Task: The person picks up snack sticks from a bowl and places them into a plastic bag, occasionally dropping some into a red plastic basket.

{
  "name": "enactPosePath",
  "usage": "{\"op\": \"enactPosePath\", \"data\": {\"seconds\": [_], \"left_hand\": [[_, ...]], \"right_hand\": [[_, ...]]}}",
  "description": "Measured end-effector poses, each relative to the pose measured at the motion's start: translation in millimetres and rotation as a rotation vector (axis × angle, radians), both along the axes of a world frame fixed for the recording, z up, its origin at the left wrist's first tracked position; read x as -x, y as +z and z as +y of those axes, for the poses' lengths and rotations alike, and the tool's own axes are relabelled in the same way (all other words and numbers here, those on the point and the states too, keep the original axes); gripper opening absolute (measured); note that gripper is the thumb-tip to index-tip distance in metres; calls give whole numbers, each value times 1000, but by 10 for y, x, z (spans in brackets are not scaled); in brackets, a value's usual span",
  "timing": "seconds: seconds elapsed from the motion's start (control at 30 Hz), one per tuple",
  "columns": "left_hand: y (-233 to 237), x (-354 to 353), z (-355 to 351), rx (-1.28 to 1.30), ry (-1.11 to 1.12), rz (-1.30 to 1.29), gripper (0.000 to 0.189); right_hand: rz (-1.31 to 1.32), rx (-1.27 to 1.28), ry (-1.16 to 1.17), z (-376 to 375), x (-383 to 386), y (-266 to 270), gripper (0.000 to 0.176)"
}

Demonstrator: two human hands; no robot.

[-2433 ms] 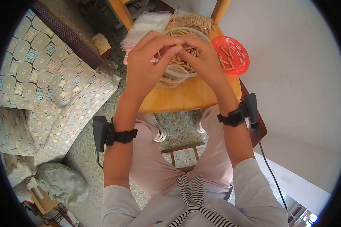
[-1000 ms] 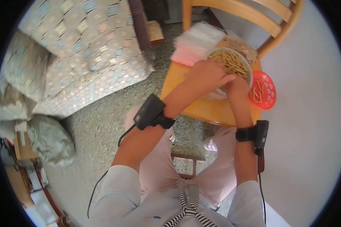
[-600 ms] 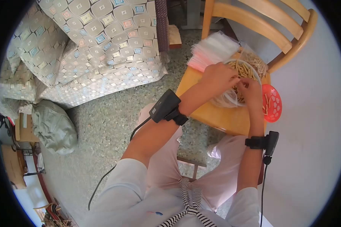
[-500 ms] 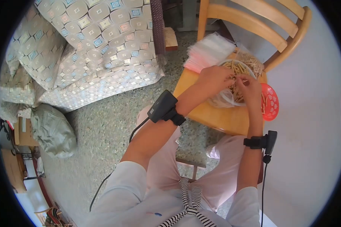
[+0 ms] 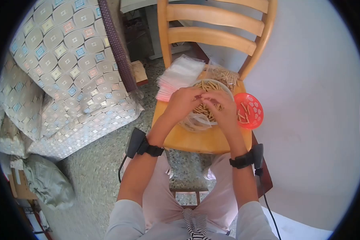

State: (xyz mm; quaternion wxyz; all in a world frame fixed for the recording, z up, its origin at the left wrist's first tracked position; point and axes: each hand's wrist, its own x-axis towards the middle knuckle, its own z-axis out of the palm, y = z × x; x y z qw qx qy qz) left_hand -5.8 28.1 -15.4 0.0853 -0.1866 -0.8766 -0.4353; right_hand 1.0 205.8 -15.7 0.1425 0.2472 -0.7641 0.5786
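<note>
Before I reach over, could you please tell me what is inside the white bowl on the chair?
Many short tan sticks lie in the white bowl. The left hand and right hand hide part of them, and whatever lies beneath the top layer cannot be seen.

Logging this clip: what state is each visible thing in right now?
White bowl: well filled with short tan sticks.
Left hand: over the bowl, fingers bent; grip unclear.
Right hand: over the bowl, fingers bent close to the left hand; grip unclear.
Red basket: a few sticks inside.
Flat clear bags: stacked.
Clear bag behind the bowl: holds sticks; seal unclear.
Wooden chair: upright.
Wrist straps: both fastened.
Grey-green bag: slumped.
</note>
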Motion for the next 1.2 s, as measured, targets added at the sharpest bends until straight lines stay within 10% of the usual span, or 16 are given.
{"op": "enactPosePath", "data": {"seconds": [0.5,1.0,1.2], "left_hand": [[393,-85,-361,-215,15,50,18],[493,-237,-277,-295,25,-47,16],[379,-288,-311,-126,-220,-36,18]], "right_hand": [[202,-90,-149,-245,79,-82,15],[-95,-75,77,65,131,-123,23],[-475,-481,299,216,67,-100,25]]}}
